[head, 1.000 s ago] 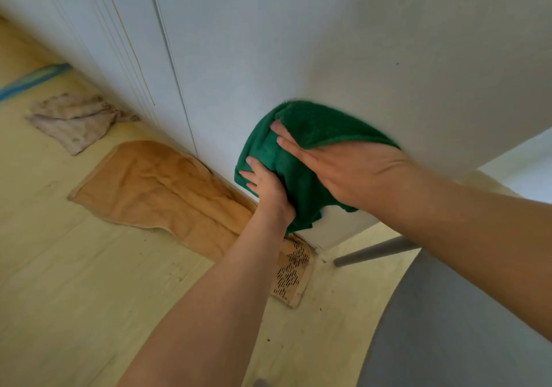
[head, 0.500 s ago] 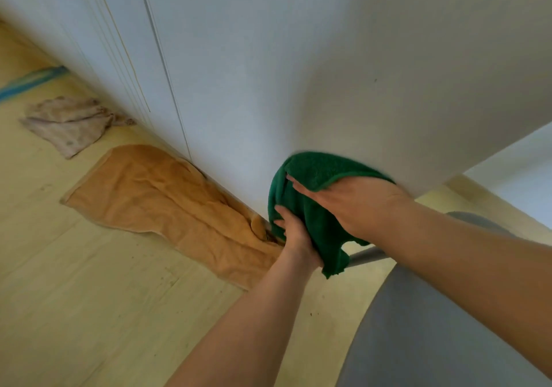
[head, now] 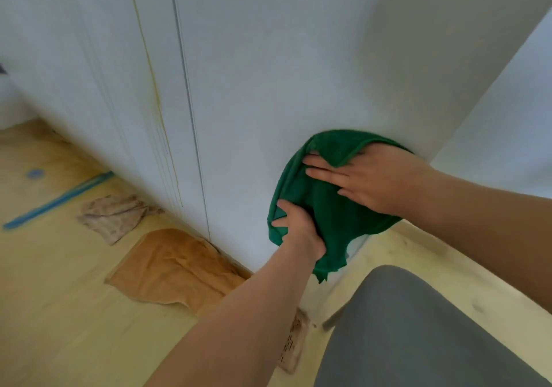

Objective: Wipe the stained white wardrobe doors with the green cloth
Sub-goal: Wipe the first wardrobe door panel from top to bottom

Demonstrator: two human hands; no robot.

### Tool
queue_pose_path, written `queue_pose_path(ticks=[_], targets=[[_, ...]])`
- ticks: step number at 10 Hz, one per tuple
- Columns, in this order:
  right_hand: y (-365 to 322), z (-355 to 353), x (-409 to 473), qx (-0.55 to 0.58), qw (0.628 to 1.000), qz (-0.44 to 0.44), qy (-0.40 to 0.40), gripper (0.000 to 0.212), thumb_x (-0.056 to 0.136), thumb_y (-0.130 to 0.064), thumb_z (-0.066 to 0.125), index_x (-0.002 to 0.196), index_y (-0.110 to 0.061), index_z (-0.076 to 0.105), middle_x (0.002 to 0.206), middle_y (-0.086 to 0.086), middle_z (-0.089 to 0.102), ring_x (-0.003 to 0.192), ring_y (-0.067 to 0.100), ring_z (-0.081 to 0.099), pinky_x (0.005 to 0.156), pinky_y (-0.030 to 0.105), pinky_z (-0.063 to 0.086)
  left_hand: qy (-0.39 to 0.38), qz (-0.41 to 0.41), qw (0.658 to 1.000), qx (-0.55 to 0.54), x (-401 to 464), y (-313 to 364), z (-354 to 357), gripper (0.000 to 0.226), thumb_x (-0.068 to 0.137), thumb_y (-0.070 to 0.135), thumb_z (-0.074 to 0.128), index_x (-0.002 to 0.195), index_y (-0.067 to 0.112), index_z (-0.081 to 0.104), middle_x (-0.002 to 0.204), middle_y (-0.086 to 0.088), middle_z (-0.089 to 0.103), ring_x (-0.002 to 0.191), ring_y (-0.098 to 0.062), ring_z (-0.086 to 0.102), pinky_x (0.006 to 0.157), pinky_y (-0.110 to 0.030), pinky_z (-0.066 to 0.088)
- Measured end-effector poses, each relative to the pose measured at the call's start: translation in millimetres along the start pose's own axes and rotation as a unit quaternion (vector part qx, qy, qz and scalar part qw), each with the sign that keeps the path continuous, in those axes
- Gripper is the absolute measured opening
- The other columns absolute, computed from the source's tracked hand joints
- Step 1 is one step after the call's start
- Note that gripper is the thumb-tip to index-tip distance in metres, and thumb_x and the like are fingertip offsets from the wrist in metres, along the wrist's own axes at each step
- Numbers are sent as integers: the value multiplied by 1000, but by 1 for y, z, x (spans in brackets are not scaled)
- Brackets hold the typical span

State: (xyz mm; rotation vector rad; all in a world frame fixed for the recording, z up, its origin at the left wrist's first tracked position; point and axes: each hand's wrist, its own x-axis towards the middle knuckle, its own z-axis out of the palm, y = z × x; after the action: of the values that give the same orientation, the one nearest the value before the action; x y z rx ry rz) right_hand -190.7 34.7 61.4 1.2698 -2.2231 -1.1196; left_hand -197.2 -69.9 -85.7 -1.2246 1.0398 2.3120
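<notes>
Wiping in progress: my left hand grips the lower edge of the green cloth, my right hand presses it flat-fingered against the wardrobe door; next, I judge, the yellow drip streaks on the farther door.

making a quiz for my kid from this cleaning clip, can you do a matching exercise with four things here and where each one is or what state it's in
Things:
1. green cloth
2. orange towel
3. right hand
4. yellow drip stain

Places or states:
A. runs down the wardrobe door, left of the door gap
B. lies on the floor along the wardrobe's base
C. pressed against the white door by two hands
D. fingers straight, flat on the cloth

Pairs: 1-C, 2-B, 3-D, 4-A
</notes>
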Motion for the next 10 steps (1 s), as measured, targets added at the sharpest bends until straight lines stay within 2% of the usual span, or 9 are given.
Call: queue_pose_path(ticks=[1,2,3,4,5,6,7,9,10], targets=[[51,-36,6,-3,998,33,51,61,90,-39,57,146,-15,47,154,5,41,140,28,41,116,43,17,-18,78,996,28,-43,39,21,105,61,96,10,153,51,-13,168,7,5,147,-35,28,117,-60,27],[88,-73,4,-23,993,96,63,61,94,-38,47,150,-12,41,158,8,33,145,29,32,117,48,22,-18,180,982,61,-94,81,40,84,88,78,15,156,40,-17,169,0,-5,152,-35,17,121,-59,21],[95,-93,10,-39,985,142,89,61,96,-36,41,151,-9,37,161,11,26,147,31,27,118,50,25,29,311,941,134,-124,119,48,70,103,61,11,161,25,-6,169,-9,-7,155,-36,-3,126,-53,3],[84,-76,13,-81,971,194,113,61,99,-36,34,155,-9,29,163,13,19,149,31,21,118,47,18,54,344,922,170,-114,136,50,71,103,62,8,160,23,-6,169,-11,-9,155,-36,-8,126,-53,-3],[70,-70,26,-135,953,241,121,62,101,-38,27,155,-8,25,162,16,20,148,32,22,111,46,31,64,372,901,211,-107,140,46,70,102,62,9,160,27,-10,168,-8,-16,154,-35,-14,124,-54,-8],[49,-54,43,-183,938,267,120,63,101,-42,22,155,-8,24,160,17,23,148,33,24,103,44,41,92,415,859,287,-85,146,42,76,103,49,37,158,33,-12,165,-6,-27,152,-37,-18,122,-61,-5],[31,-41,56,-175,943,261,108,63,102,-41,19,155,-8,23,161,16,22,148,33,24,104,42,40,90,393,897,181,-59,157,31,72,103,60,29,158,40,-12,168,0,-19,154,-34,-12,123,-56,-5],[-9,-3,80,-111,967,201,113,62,103,-34,21,156,-4,13,164,18,9,150,32,17,115,44,29,63,377,914,141,1,175,-17,70,99,70,17,157,44,-13,169,3,-13,155,-33,-1,122,-62,6],[-27,12,94,-67,973,192,112,62,103,-30,21,156,-2,5,164,19,0,151,33,12,118,44,27,80,386,908,142,20,172,-29,68,101,67,16,158,42,-11,169,5,-12,156,-27,-3,123,-57,2]])
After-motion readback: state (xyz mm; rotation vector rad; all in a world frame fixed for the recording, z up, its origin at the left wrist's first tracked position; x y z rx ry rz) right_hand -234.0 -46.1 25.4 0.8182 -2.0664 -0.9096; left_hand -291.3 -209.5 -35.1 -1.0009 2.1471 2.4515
